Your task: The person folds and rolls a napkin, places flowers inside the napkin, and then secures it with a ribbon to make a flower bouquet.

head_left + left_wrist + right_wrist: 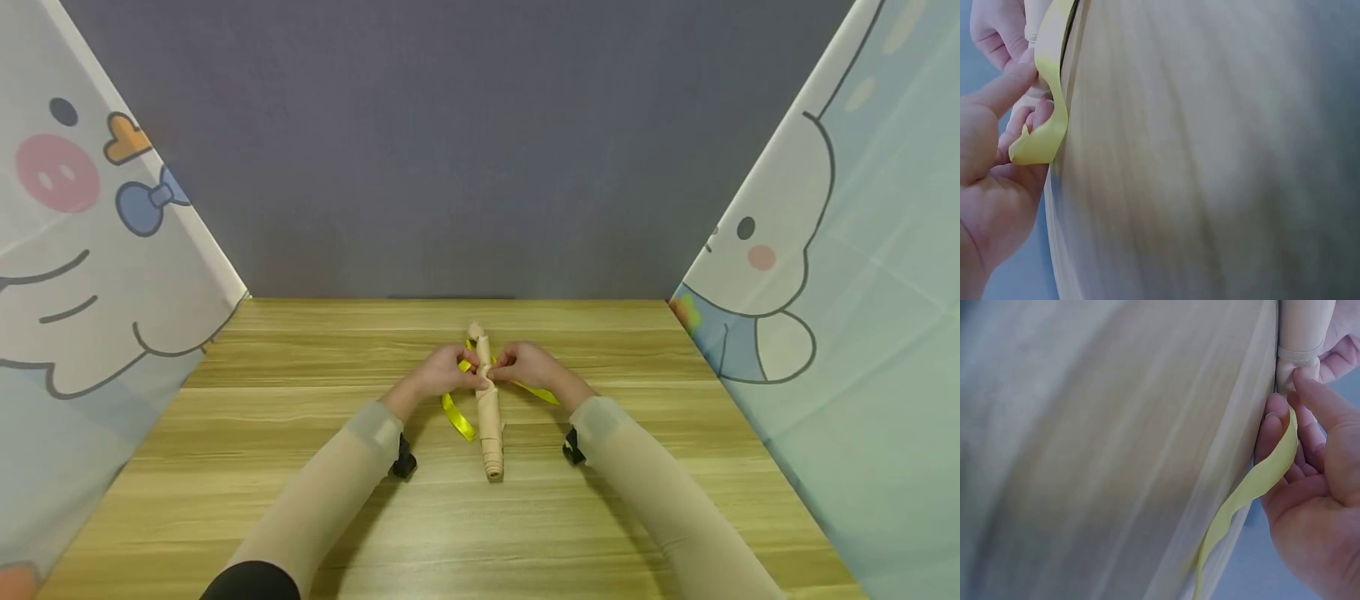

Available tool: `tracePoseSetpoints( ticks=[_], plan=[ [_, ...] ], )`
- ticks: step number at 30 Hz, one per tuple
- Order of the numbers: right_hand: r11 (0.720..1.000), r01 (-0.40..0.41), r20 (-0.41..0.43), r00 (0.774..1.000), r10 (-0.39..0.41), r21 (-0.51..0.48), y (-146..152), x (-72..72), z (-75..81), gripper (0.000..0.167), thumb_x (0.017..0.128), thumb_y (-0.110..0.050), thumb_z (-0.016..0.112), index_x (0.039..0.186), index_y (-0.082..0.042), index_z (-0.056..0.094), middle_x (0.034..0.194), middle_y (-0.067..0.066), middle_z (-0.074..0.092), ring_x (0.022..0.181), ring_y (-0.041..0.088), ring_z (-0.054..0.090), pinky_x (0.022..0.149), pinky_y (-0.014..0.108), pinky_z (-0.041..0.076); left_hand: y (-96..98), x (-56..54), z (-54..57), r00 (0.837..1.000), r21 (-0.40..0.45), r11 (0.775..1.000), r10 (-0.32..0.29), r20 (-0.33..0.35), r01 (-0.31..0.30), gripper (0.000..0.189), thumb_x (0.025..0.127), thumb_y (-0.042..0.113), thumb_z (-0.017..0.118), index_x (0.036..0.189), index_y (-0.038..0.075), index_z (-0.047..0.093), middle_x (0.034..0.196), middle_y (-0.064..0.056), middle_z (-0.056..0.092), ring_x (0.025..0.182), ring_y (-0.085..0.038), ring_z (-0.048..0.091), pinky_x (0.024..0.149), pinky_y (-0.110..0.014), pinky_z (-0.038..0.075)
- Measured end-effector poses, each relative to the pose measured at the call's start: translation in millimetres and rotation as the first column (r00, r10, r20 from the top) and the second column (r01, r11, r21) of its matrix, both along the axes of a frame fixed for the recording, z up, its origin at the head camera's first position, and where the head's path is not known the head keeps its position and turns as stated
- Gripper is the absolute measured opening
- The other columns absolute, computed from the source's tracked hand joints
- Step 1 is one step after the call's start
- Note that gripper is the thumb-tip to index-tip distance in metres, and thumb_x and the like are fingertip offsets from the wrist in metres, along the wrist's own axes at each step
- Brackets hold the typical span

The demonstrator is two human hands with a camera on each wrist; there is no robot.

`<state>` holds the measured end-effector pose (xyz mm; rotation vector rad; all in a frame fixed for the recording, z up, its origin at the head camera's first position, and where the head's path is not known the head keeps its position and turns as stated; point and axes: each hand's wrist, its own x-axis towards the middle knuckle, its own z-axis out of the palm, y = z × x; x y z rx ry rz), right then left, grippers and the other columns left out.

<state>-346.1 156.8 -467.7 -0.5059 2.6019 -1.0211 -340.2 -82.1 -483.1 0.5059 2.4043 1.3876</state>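
A long beige cloth-like roll (490,421) lies on the wooden table, pointing away from me, with a spiral end nearest me and a narrowed part between the hands. A yellow ribbon (458,418) emerges on both sides of it. From the left, my left hand (442,371) pinches the ribbon against the roll, thumb and fingertips bent in. My right hand (531,367) does likewise from the right, its ribbon tail (1260,478) trailing from the fingers. In the left wrist view the ribbon (1050,134) curls past the left thumb. Fingers hide where the ribbon meets the roll.
The wooden table (300,467) meets a dark grey panel (450,167) at the back. Cartoon-printed curtains (97,275) stand on the left and right sides. A small black wrist device (404,458) sits under each forearm.
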Motion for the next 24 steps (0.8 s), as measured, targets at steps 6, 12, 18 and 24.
tracePoseSetpoints(
  ticks=[6, 12, 18, 24],
  plan=[
    [1.0, -0.007, -0.006, 1.0, 0.007, 0.01, -0.8, -1.9, -0.1, 0.025, 0.103, -0.033, 0.079, 0.087, -0.014, 0.077, 0.075, -0.002, 0.068, 0.063, 0.011, 0.045, 0.062, 0.027, 0.039, 3.1, -1.5, 1.0, 0.998, -0.063, 0.996, 0.056, -0.04, -0.058, 0.033, 0.091, 0.027, 0.093, 0.107, 0.009, 0.071, 0.103, -0.006, 0.067, 0.083, -0.018, 0.051, 0.07, -0.028, 0.044],
    [1.0, -0.026, 0.001, 1.0, 0.026, 0.016, -1.4, -2.2, 0.8, 0.031, 0.104, -0.034, 0.077, 0.08, -0.015, 0.075, 0.064, -0.007, 0.053, 0.058, 0.01, 0.038, 0.058, 0.027, 0.035, 1.3, -0.5, 2.1, 0.996, -0.078, 0.995, 0.063, -0.067, -0.069, 0.023, 0.092, 0.028, 0.093, 0.096, 0.009, 0.08, 0.09, -0.005, 0.073, 0.07, -0.013, 0.061, 0.064, -0.026, 0.049],
    [0.999, -0.035, -0.006, 0.999, 0.036, 0.006, 0.6, 0.3, 0.2, 0.031, 0.104, -0.033, 0.077, 0.08, -0.014, 0.075, 0.065, -0.006, 0.055, 0.057, 0.009, 0.037, 0.056, 0.026, 0.032, 0.4, 2.0, 0.9, 0.997, -0.049, 0.997, 0.059, -0.047, -0.061, 0.021, 0.094, 0.028, 0.091, 0.09, 0.009, 0.082, 0.088, -0.003, 0.079, 0.07, -0.013, 0.073, 0.066, -0.027, 0.06],
    [0.998, -0.046, 0.04, 0.998, 0.048, -0.042, 7.5, 7.0, -0.9, 0.018, 0.103, -0.031, 0.078, 0.105, -0.014, 0.083, 0.098, -0.001, 0.079, 0.082, 0.01, 0.061, 0.075, 0.03, 0.052, -1.5, 4.8, 0.8, 0.999, -0.028, 0.999, 0.027, -0.032, -0.028, 0.017, 0.098, 0.022, 0.086, 0.096, 0.006, 0.081, 0.089, -0.006, 0.08, 0.074, -0.015, 0.074, 0.069, -0.028, 0.061]
  ],
)
